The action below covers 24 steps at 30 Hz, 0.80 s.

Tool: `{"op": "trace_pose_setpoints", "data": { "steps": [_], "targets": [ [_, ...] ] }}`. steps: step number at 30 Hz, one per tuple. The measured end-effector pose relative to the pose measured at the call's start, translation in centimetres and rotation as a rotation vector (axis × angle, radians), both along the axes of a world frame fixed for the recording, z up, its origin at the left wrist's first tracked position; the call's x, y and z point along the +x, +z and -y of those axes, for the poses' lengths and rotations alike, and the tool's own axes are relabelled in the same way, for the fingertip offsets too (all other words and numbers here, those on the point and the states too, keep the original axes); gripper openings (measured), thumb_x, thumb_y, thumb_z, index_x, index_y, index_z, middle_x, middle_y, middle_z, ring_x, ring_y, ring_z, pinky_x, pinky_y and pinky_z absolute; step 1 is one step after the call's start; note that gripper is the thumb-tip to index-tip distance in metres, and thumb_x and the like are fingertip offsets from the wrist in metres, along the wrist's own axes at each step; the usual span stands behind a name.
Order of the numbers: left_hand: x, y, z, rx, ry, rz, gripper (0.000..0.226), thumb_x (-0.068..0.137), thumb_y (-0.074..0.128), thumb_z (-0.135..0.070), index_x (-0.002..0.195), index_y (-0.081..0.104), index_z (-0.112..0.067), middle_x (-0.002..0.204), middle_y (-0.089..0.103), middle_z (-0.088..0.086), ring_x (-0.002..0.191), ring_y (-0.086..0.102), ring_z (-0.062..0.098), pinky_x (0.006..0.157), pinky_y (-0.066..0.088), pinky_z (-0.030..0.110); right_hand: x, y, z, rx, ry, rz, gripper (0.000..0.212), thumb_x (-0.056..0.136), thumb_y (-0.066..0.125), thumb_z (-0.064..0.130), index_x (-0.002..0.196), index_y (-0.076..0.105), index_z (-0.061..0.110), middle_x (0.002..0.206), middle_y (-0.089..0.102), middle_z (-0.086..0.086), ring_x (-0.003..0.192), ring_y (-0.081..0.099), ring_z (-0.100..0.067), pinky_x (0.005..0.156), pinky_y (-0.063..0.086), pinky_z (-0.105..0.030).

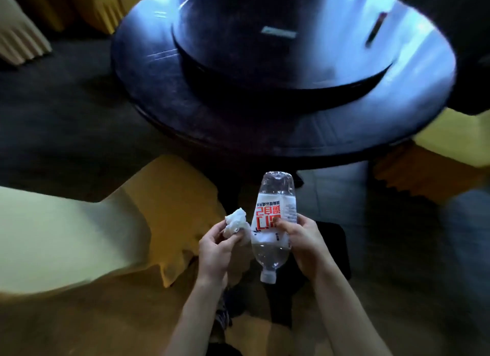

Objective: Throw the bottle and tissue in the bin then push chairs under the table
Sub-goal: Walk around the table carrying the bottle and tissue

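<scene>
Dim flooring and a round dark worktop (265, 133) are seen, with a covered chair (106, 223) at left. Below the worktop's edge, a clear labelled bottle (273, 223), cap down, is gripped mid-body by the right hand (302, 241); probably light and crushable. A crumpled white tissue (236, 221), soft, is pinched by the left hand (220, 249).
</scene>
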<state>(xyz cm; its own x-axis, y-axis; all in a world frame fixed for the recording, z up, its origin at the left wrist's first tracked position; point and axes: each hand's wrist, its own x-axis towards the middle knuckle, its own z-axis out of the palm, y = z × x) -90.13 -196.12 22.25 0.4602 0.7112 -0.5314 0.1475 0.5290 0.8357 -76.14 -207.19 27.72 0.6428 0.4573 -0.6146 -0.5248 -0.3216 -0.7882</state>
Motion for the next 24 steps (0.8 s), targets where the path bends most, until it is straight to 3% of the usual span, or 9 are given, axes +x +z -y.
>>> {"op": "trace_pose_setpoints", "data": {
  "steps": [2,5,8,11,13,19,24],
  "targets": [
    [0.8,1.5,4.0,-0.029,-0.026,0.032,0.041,0.082,0.079,-0.006,0.121,0.069,-0.012,0.111,0.076,0.017,0.102,0.074,0.035,0.093,0.056,0.059,0.0,1.2,5.0,0.006,-0.027,0.035,0.014,0.094,0.066,0.002,0.104,0.075,0.006,0.094,0.082,-0.008,0.085,0.079,-0.023,0.069,0.063,-0.033],
    [2.5,3.9,9.5,-0.024,-0.071,0.041,0.045,0.083,0.076,-0.003,0.127,0.065,-0.007,0.110,0.075,0.019,0.099,0.074,0.035,0.093,0.056,0.058,0.6,2.2,12.3,-0.009,-0.078,0.079,0.016,0.093,0.066,0.002,0.103,0.076,0.010,0.098,0.081,-0.009,0.087,0.079,-0.023,0.077,0.064,-0.038],
    [4.6,5.0,13.5,-0.017,-0.109,0.045,0.045,0.081,0.077,-0.001,0.125,0.066,-0.005,0.105,0.077,0.018,0.096,0.076,0.032,0.087,0.061,0.048,1.9,2.2,17.6,-0.009,-0.148,0.078,0.016,0.093,0.066,0.003,0.100,0.076,0.013,0.097,0.081,-0.008,0.090,0.079,-0.024,0.087,0.063,-0.045],
    [6.6,4.8,16.3,0.011,-0.156,0.016,0.036,0.079,0.078,0.004,0.114,0.072,-0.002,0.097,0.078,0.019,0.093,0.076,0.033,0.081,0.062,0.042,3.3,1.5,21.7,0.006,-0.277,0.041,0.014,0.094,0.066,0.002,0.096,0.075,0.013,0.096,0.081,-0.010,0.090,0.078,-0.026,0.085,0.063,-0.043],
    [7.8,4.4,17.4,0.012,-0.180,-0.013,0.028,0.078,0.078,0.005,0.105,0.075,-0.005,0.095,0.078,0.019,0.092,0.075,0.033,0.085,0.061,0.044,4.4,0.9,23.3,0.018,-0.332,0.015,0.013,0.094,0.065,0.001,0.095,0.074,0.010,0.095,0.081,-0.012,0.089,0.078,-0.028,0.081,0.063,-0.042],
    [14.1,1.2,18.2,0.008,-0.285,-0.081,0.024,0.080,0.076,0.004,0.101,0.075,-0.007,0.091,0.079,0.013,0.082,0.076,0.022,0.073,0.062,0.029,10.0,-2.8,25.8,0.008,-0.413,-0.074,0.012,0.096,0.065,0.004,0.105,0.073,0.006,0.098,0.081,-0.013,0.092,0.078,-0.029,0.087,0.062,-0.048],
    [20.4,-3.9,17.4,-0.020,-0.357,-0.158,0.028,0.079,0.079,0.000,0.106,0.074,-0.008,0.094,0.079,0.013,0.093,0.076,0.030,0.084,0.062,0.040,15.8,-7.6,26.3,-0.057,-0.435,-0.130,0.014,0.098,0.065,0.009,0.110,0.071,0.008,0.099,0.081,-0.009,0.091,0.079,-0.024,0.077,0.061,-0.039]
  ]
}}
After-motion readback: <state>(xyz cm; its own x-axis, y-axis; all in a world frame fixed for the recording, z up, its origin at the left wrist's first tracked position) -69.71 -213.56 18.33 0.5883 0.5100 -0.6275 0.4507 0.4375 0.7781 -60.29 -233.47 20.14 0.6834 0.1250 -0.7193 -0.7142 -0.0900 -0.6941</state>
